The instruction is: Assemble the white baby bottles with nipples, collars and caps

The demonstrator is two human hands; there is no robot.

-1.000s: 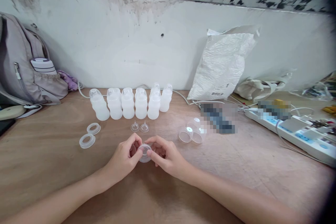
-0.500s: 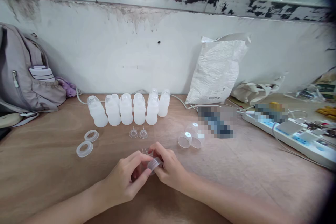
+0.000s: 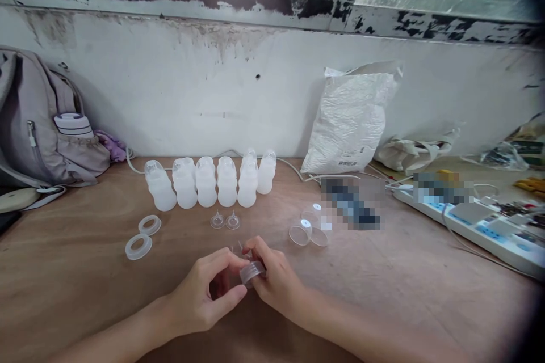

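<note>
Near the front middle of the table, my right hand [image 3: 275,275] grips a clear ridged ring [image 3: 252,273], its fingers wrapped round the far side. My left hand [image 3: 213,286] touches the same ring at its left edge, index finger and thumb curved on either side. Clear nipples [image 3: 242,249] show partly just behind the fingers. Two more clear nipples [image 3: 217,219] stand farther back. White translucent rings [image 3: 138,247] lie to the left. Three clear cup-shaped caps [image 3: 300,233] rest to the right.
Several frosted bottles [image 3: 206,184] with clear caps stand in a row near the wall. A white plastic bag [image 3: 349,119] leans there too. A power strip [image 3: 472,227] with cables lies right; a backpack [image 3: 38,119] sits left.
The whole view has shifted slightly, so things appear a little lower. My left thumb has come slightly away from the ring, which my right hand still holds.
</note>
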